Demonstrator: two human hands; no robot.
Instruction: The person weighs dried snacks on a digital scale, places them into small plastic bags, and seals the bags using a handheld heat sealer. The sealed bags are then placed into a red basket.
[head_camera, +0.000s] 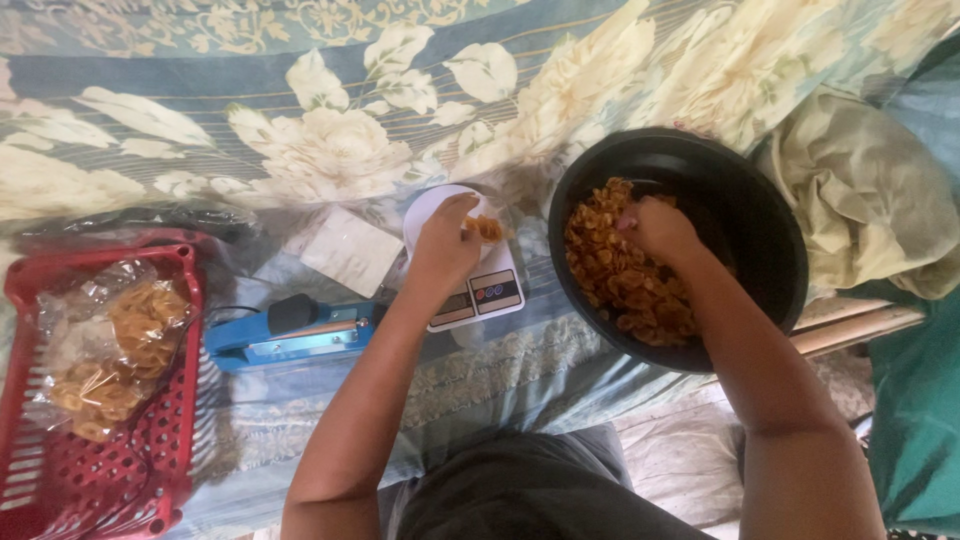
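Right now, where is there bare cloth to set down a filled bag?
Free: floral cloth beyond the red plastic basket and white digital scale. Crowded: left hand over the scale, blue sealer beside it, right hand in the black snack bowl.

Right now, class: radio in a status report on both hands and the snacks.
Left hand over white scale, pinching snacks. Right hand buried in snack bowl. Nothing blocking either.

floral bedsheet (300, 130) | scale (475, 290) | black bowl (770, 230) | red basket (150, 470) | blue sealer (290, 335)
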